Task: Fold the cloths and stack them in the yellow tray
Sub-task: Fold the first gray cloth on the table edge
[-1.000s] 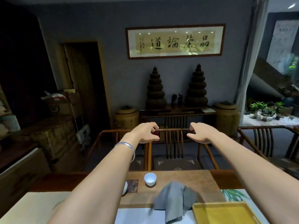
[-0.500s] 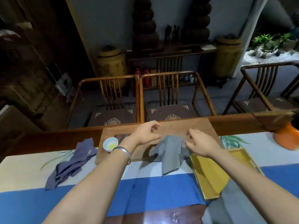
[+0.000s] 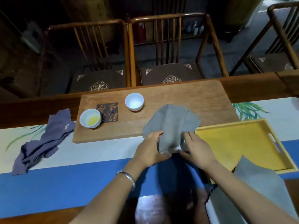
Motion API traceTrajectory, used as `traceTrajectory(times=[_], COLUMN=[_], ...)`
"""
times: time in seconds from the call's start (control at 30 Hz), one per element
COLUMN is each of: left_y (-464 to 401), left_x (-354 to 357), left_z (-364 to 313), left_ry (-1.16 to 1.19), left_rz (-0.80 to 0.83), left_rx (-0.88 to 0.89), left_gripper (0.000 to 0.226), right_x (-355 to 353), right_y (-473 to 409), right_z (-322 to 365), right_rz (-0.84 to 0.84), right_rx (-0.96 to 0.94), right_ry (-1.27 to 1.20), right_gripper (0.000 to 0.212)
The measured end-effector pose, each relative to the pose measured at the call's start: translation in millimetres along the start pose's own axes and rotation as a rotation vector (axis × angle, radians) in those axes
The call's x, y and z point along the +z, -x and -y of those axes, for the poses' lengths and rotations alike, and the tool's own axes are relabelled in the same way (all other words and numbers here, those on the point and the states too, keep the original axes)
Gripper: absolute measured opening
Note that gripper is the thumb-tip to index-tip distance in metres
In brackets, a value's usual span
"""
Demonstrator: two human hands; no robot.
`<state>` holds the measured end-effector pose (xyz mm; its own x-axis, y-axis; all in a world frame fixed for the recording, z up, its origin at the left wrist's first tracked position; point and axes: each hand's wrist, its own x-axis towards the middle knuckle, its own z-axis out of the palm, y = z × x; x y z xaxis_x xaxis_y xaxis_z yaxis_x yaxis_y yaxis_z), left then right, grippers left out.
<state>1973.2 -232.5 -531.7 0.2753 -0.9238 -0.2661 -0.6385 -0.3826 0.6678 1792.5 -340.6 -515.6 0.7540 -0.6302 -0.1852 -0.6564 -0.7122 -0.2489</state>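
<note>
A purple cloth (image 3: 43,141) is lying crumpled at the table's (image 3: 97,149) left. My left hand (image 3: 149,149) is grasping the near left edge of the grey cloth (image 3: 171,125), which is spreading from the wooden board (image 3: 178,97) toward me. My right hand (image 3: 198,150) is pinching its right edge, just beside the yellow tray (image 3: 239,143). Another grey cloth (image 3: 262,181) is overlapping the tray's near corner.

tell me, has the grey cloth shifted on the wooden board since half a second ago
Cannot tell. The camera tilted; the grey cloth still lies on the wooden board's near right edge.
</note>
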Motion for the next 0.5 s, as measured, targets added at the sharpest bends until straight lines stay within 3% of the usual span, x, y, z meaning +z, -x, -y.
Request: traceTrajectory(times=[0.13, 0.37, 0.5], left_y=[-2, -11, -15], left_x=[23, 26, 15], left_z=[4, 9, 8], left_ry=[-0.127, -0.193, -0.013], left_rz=[-0.081, -0.233, -0.3], left_rx=[0.026, -0.037, -0.028], left_gripper=[0.095, 0.053, 0.023], right_x=[4, -9, -11], right_y=[-12, -24, -28], right_z=[8, 14, 13], right_rz=[-0.037, -0.126, -0.146], right_rx=[0.05, 0.002, 0.018], right_ry=[-0.046, -0.032, -0.071], right_gripper=[0.038, 0.025, 0.019])
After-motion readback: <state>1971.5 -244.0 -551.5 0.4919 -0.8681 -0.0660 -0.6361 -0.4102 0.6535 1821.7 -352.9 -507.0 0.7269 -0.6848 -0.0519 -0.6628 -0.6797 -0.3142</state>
